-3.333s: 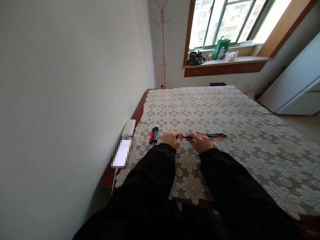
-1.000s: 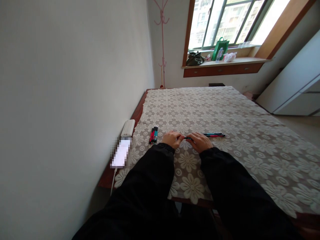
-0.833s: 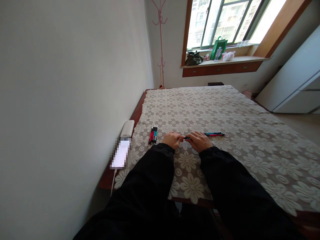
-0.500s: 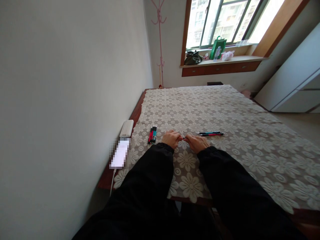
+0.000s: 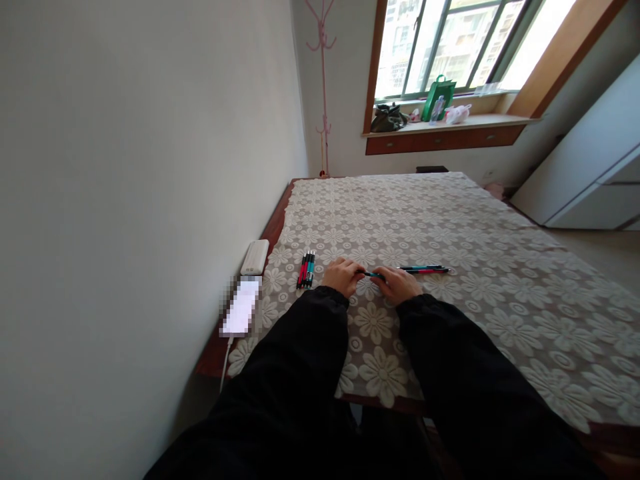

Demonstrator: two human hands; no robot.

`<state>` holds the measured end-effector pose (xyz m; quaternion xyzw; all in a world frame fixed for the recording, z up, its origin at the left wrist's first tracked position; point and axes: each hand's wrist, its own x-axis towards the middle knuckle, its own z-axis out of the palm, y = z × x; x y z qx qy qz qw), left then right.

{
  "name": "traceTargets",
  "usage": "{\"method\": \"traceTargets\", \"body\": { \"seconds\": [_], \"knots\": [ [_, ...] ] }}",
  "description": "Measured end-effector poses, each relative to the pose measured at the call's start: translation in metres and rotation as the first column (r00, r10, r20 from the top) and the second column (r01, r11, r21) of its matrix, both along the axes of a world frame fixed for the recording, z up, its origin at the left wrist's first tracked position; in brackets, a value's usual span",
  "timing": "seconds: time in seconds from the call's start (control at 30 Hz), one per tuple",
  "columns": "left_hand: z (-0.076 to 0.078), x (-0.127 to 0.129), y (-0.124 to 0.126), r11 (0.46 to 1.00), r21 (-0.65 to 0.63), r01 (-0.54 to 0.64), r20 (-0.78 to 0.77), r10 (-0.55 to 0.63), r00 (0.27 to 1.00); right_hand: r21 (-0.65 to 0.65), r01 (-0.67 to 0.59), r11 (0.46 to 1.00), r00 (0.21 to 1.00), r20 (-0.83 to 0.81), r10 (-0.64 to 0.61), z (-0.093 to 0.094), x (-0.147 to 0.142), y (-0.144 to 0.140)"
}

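Note:
Between my two hands lies a black and teal pen [image 5: 373, 274], held across by its ends. My left hand [image 5: 342, 276] is closed on its left end. The fingers of my right hand [image 5: 399, 285] pinch the right end, and part of the pen is hidden by them. Left of my left hand, several red and teal pens [image 5: 306, 269] rest side by side on the flowered tablecloth [image 5: 374, 321]. Just beyond my right hand are a teal pen [image 5: 425, 267] and a red pen [image 5: 431, 271], lying nearly sideways.
A white power bank [image 5: 255, 257] and a phone [image 5: 241, 307] with a white cable [image 5: 225, 365] lie along the table's left edge by the wall. Farther off stand a pink coat rack [image 5: 324, 80] and a windowsill with a green bag [image 5: 439, 99].
My hands have moved slightly apart, mainly the right hand to the right. More of the teal pen between them now shows. The other pens have stayed in place.

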<state>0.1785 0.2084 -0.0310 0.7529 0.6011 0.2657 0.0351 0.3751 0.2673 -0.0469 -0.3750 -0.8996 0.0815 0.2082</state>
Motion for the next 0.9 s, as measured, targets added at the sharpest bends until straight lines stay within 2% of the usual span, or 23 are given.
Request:
{"method": "traceTargets", "body": {
  "seconds": [0.1, 0.17, 0.23, 0.33, 0.43, 0.57, 0.63, 0.83, 0.9],
  "knots": [
    [0.001, -0.002, 0.000, 0.997, 0.012, -0.081, 0.063, 0.080, 0.995, -0.076, 0.107, 0.991, 0.987, -0.112, -0.116, -0.001, 0.002, 0.005],
    [0.002, -0.002, 0.000, 0.992, 0.006, -0.124, 0.096, 0.123, 0.988, -0.179, 0.147, 0.973, 0.942, -0.275, -0.193, -0.001, 0.003, 0.009],
    [0.004, -0.001, 0.000, 0.994, -0.016, -0.111, 0.105, 0.112, 0.988, -0.303, 0.108, 0.947, 0.848, -0.468, -0.247, 0.000, 0.004, 0.013],
    [0.007, 0.002, -0.002, 0.998, -0.060, -0.025, 0.091, 0.030, 0.995, -0.476, -0.069, 0.877, 0.681, -0.665, -0.308, 0.002, 0.004, 0.017],
    [0.010, 0.004, -0.003, 0.998, -0.056, 0.011, 0.092, -0.005, 0.996, -0.549, -0.186, 0.815, 0.618, -0.710, -0.337, 0.003, 0.004, 0.016],
    [0.009, 0.003, -0.003, 0.997, -0.069, 0.035, 0.075, -0.030, 0.997, -0.564, -0.224, 0.795, 0.660, -0.688, -0.302, 0.003, 0.004, 0.012],
    [0.008, 0.003, -0.003, 0.995, -0.090, 0.030, 0.063, -0.025, 0.998, -0.564, -0.256, 0.785, 0.644, -0.705, -0.297, 0.001, 0.002, 0.012],
    [0.007, 0.003, -0.003, 0.993, -0.102, -0.058, 0.098, 0.068, 0.993, -0.550, -0.348, 0.759, 0.449, -0.809, -0.380, -0.002, -0.002, 0.015],
    [0.006, 0.003, -0.003, 0.994, -0.088, -0.069, 0.116, 0.079, 0.990, -0.569, -0.354, 0.743, 0.434, -0.803, -0.408, -0.002, -0.002, 0.015]
  ]
}}
